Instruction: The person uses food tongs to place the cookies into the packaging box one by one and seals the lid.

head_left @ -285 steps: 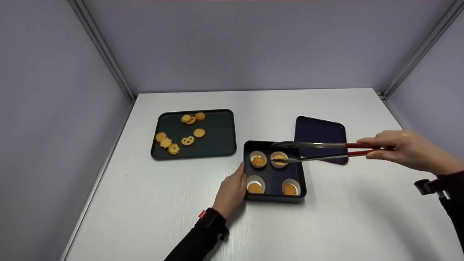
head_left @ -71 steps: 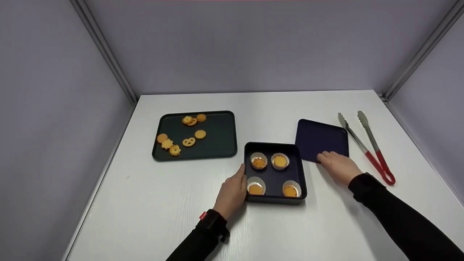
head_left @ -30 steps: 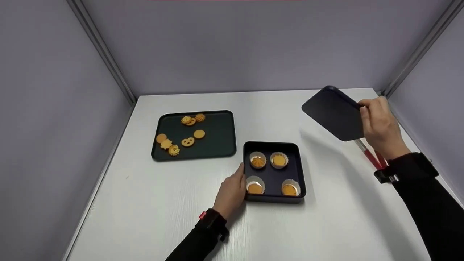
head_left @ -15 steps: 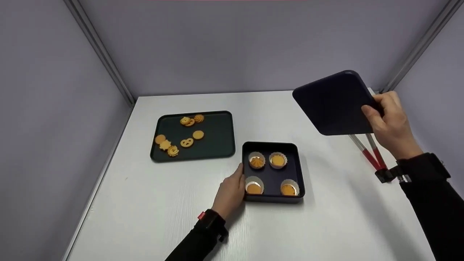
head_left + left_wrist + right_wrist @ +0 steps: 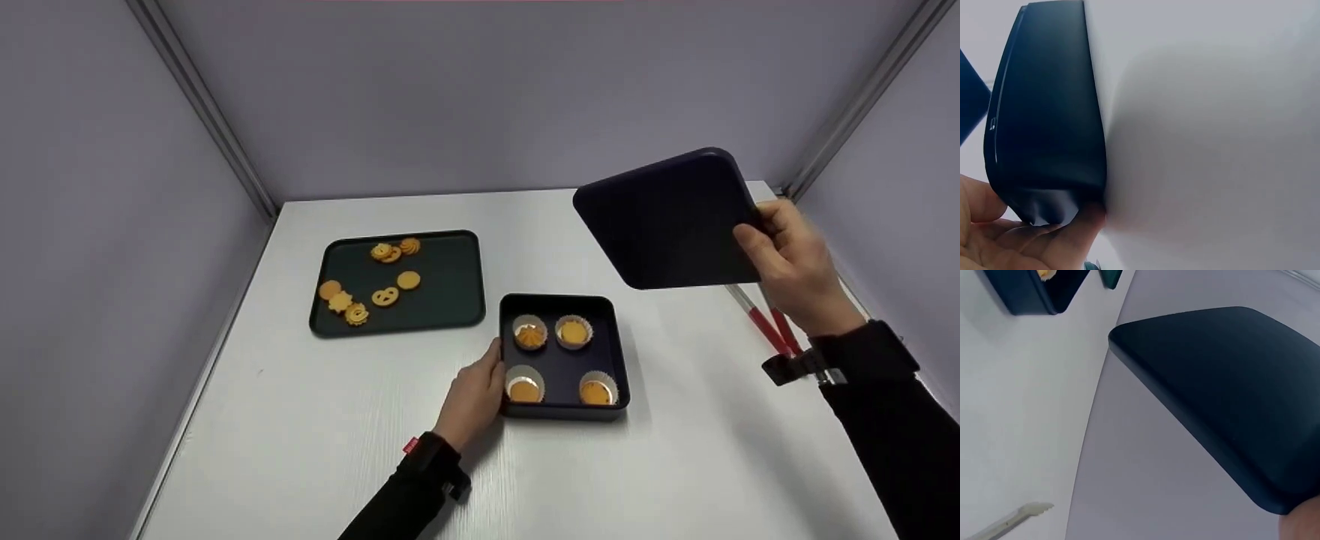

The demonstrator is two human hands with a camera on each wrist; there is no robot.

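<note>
My left hand (image 5: 471, 397) rests against the left wall of a dark navy square tin (image 5: 562, 411), its fingers laid along the side. In the left wrist view the hand touches the wall of the tin (image 5: 1047, 101). Several paper baking cups (image 5: 598, 388) stand inside, each with a cookie (image 5: 574, 332) in it. My right hand (image 5: 799, 262) pinches one edge of the matching lid (image 5: 667, 225), thumb on the face towards me. The lid is tilted and raised above the table, right of and beyond the tin. In the right wrist view the lid (image 5: 1224, 382) hides most of the hand.
A dark green tray (image 5: 450, 300) with several loose cookies (image 5: 385, 297) lies at the back left. Tongs with red handles (image 5: 766, 330) lie on the right, partly hidden by the lid and right arm. Grey walls (image 5: 480, 97) border the white table (image 5: 337, 435).
The right hand set the tongs down on the right, then picked up the lid and turned its face. Lately the lid has shifted slightly left. The left hand stays at the tin.
</note>
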